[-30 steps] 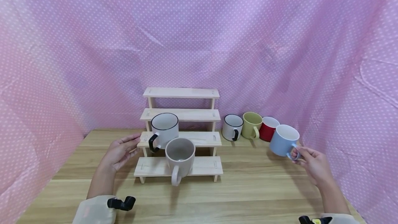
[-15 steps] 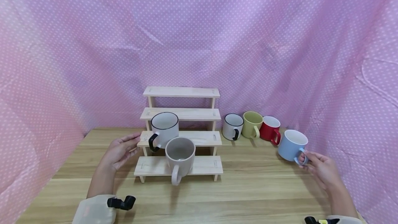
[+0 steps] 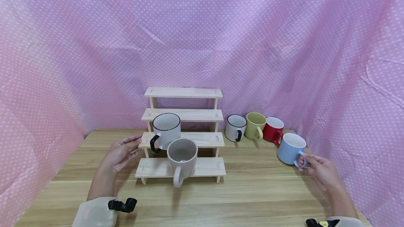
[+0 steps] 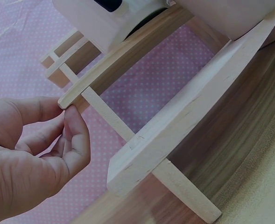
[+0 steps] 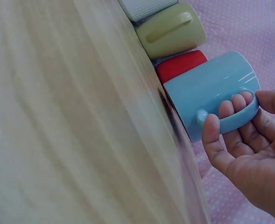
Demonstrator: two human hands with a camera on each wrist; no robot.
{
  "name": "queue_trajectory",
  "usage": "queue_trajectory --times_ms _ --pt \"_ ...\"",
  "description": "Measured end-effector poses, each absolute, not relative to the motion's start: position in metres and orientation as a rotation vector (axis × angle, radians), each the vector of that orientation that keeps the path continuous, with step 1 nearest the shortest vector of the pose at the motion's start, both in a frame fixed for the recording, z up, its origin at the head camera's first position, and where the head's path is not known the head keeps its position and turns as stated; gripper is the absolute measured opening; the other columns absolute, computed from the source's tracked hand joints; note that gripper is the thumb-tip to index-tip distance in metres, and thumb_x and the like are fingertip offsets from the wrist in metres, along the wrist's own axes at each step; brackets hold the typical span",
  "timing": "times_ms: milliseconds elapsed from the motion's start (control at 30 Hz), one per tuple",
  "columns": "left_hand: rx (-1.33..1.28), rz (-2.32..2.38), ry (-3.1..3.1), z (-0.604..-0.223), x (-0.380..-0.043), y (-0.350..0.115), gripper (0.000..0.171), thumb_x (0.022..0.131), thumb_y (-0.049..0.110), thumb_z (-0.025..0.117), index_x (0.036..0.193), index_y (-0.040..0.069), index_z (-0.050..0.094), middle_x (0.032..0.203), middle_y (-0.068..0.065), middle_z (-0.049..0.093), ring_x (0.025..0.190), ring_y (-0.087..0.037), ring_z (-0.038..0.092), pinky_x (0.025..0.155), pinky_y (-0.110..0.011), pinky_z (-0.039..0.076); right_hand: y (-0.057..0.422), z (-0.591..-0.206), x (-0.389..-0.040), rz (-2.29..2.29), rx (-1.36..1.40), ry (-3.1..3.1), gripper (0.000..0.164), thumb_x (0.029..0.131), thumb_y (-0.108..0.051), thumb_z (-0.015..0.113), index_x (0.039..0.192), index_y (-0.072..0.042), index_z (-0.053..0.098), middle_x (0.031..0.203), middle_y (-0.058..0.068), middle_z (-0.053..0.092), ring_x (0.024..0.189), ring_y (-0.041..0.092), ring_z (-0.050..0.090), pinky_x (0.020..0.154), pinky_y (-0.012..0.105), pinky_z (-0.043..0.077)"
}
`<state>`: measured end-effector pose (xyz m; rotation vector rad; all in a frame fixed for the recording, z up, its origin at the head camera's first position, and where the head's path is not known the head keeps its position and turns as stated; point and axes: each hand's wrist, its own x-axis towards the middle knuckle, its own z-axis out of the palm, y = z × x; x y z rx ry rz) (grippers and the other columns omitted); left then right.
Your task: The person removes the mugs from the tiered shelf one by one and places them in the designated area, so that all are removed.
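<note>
My right hand (image 3: pixel 320 171) holds a light blue mug (image 5: pixel 212 88) by its handle, with fingers curled through the loop. The mug is upright, just right of and in front of a red mug (image 3: pixel 273 129); whether its base touches the table I cannot tell. My left hand (image 4: pixel 39 149) pinches the left end of a board on the stepped wooden shelf rack (image 3: pixel 206 166), second step from the bottom. A white mug with black rim and handle (image 3: pixel 167 132) stands on that step. A beige-grey mug (image 3: pixel 183 160) stands on the lowest step, its handle toward me.
A ribbed white mug with a black handle (image 3: pixel 235 129) and a yellow-green mug (image 3: pixel 255 126) stand in a row with the red one, right of the rack. Pink dotted cloth (image 3: pixel 189 38) hangs behind the wooden table (image 3: pixel 252 199).
My right hand has carried the blue mug right, away from the red mug, then slightly back left and lower, uncovering the red mug's handle. The left hand keeps its place on the rack.
</note>
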<state>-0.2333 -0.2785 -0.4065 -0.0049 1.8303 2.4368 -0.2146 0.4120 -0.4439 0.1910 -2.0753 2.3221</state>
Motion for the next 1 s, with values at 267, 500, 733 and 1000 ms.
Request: queue_trajectory --times_ms 267,500,733,1000 --pt "-0.038 2.417 1.845 -0.407 -0.233 -0.280 0.022 0.102 0.006 0.062 0.120 0.012 0.073 0.108 0.005 0.070 0.097 -0.009 0.067 0.086 -0.025 0.056 0.415 -0.453 -0.213 2.419 0.165 -2.058 0.026 0.108 -0.009 0.052 0.103 0.007 0.071 0.092 0.006 0.071 0.092 0.017 0.071 0.084 0.039 0.061" --pt "-0.032 2.435 1.826 -0.408 -0.233 -0.279 0.022 0.102 0.005 0.062 0.119 0.012 0.074 0.107 0.005 0.071 0.095 -0.008 0.067 0.085 -0.025 0.056 0.419 -0.457 -0.211 2.470 0.206 -2.050 0.027 0.109 -0.008 0.049 0.104 0.004 0.072 0.096 0.006 0.073 0.098 0.017 0.071 0.088 0.039 0.059" --pt "-0.038 2.446 1.820 -0.408 -0.233 -0.277 0.022 0.102 0.003 0.061 0.116 0.012 0.076 0.105 0.005 0.071 0.092 -0.008 0.066 0.084 -0.025 0.056 0.422 -0.458 -0.211 2.485 0.244 -2.056 0.029 0.110 -0.008 0.047 0.106 0.005 0.072 0.098 0.005 0.073 0.099 0.017 0.072 0.089 0.039 0.059" --pt "-0.056 2.438 1.843 -0.406 -0.233 -0.277 0.021 0.103 0.005 0.062 0.116 0.014 0.075 0.105 0.007 0.069 0.092 -0.007 0.064 0.083 -0.023 0.056 0.421 -0.454 -0.214 2.453 0.175 -2.087 0.027 0.109 -0.011 0.050 0.105 0.003 0.073 0.097 0.006 0.075 0.097 0.019 0.073 0.088 0.037 0.059"
